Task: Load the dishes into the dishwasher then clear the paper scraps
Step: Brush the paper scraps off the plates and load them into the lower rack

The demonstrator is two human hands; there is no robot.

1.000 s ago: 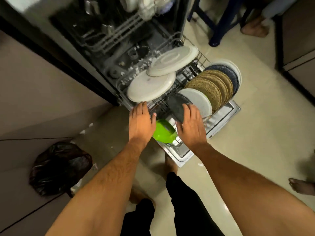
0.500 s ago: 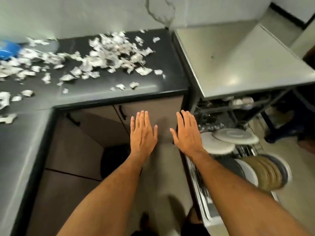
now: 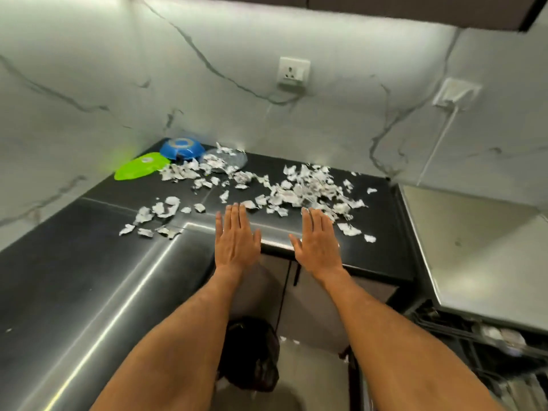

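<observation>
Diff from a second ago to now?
Both hands left the dishwasher rack and rose to the counter edge; left hand and right hand hover open before the paper scraps. View swung up from the dishwasher. Hands stayed empty; scraps untouched.

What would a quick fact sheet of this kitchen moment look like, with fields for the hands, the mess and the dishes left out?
left hand: open, fingers straight, holds nothing
right hand: open, fingers straight, holds nothing
paper scraps: scattered over the black countertop
blue bowl: upside down in the back corner
green plate: beside the blue bowl
glass lid: behind the scraps, partly covered
black bag: on the floor below the counter
dishwasher: open at the right, rack partly in view
</observation>
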